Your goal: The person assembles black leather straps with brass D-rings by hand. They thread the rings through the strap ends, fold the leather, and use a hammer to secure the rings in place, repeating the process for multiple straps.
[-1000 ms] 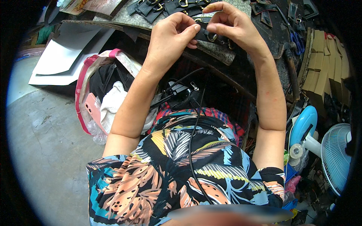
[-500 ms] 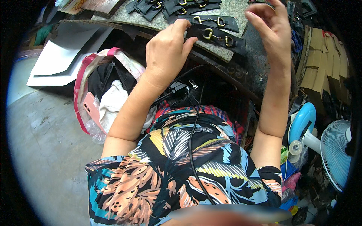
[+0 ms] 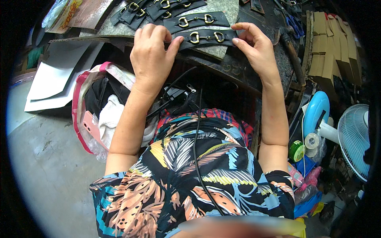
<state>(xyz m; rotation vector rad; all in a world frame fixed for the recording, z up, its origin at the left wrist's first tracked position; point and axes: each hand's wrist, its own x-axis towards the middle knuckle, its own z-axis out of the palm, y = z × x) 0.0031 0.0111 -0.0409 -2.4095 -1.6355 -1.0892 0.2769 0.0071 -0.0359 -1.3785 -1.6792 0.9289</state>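
Note:
A black strap with a gold horsebit buckle [image 3: 206, 37] lies at the near edge of a speckled stone slab [image 3: 218, 52]. My left hand [image 3: 152, 55] pinches its left end between thumb and fingers. At its right end, my right hand [image 3: 254, 45] closes thumb and fingertips on the strap. Just behind it lies a second black strap with the same gold fitting [image 3: 195, 20]. Farther back on the slab several more such straps [image 3: 162, 8] overlap in a loose pile.
A hammer [image 3: 291, 51] rests right of the slab, with blue-handled scissors [image 3: 294, 29] beyond. Stacked cardboard pieces [image 3: 323, 51] and a fan [image 3: 353, 139] stand at right. White sheets [image 3: 57, 73] and a pink-edged bag [image 3: 79, 91] holding a phone are at left.
My right hand has come down and left from the air onto the strap's right end. My left hand stays at the left end. The whole view has shifted slightly.

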